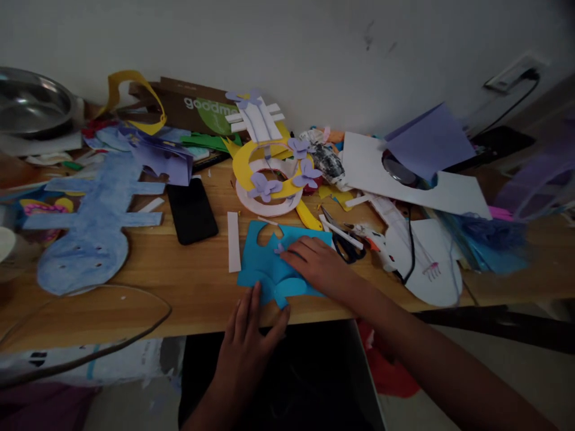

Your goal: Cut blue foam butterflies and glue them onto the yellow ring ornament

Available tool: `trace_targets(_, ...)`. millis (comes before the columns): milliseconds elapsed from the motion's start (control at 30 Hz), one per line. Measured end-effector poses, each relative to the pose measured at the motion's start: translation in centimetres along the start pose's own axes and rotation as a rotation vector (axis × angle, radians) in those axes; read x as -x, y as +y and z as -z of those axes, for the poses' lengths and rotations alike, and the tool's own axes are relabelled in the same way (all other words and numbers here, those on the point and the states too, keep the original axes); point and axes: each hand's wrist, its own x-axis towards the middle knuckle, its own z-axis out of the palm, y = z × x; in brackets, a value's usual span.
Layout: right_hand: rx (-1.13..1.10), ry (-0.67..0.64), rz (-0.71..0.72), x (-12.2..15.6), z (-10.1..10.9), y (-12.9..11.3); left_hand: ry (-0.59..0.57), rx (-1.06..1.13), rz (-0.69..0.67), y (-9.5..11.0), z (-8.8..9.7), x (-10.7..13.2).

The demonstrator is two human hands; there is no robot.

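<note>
A bright blue paper sheet [265, 260] with cut-out edges lies on the wooden table in front of me. My right hand [321, 263] rests over its right side, fingers closed at a small purple paper piece [279, 248] on the sheet. At the table's front edge, my left hand [249, 335] has its fingers spread, with the fingertips at the sheet's lower edge. Just behind the sheet stands a yellow paper ring [245, 167] decorated with purple paper butterflies [265, 187]. A white paper strip [234, 242] lies left of the sheet.
Left of the strip are a black phone [192, 209] and a blue-painted paper figure [101, 221]. Scissors [348, 245] and a glue gun [381, 248] with its cord lie on the right. A brown box [193, 102] and metal bowl [33, 102] are at the back.
</note>
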Motion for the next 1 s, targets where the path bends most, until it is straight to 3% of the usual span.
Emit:
trace_targets(300,0.052,0.007,0.123,-0.7,-0.8,1.4,0.026,-0.004,0.002,0.3,0.1,-0.3)
trace_targets(633,-0.023,-0.015,0.07,-1.0,-2.0,1.7,0.019,-0.015,-0.001,0.3,-0.1,0.0)
trace_targets(733,-0.043,-0.008,0.073,-1.0,-1.4,1.8,0.025,-0.027,0.002,0.3,-0.2,0.0)
trace_targets(900,-0.147,0.218,0.019,0.2,1.5,0.6,0.03,-0.017,-0.001,0.3,-0.1,-0.2)
trace_targets(1000,-0.111,0.264,0.169,1.6,2.4,-1.2,0.017,-0.013,-0.007,0.3,0.1,-0.2)
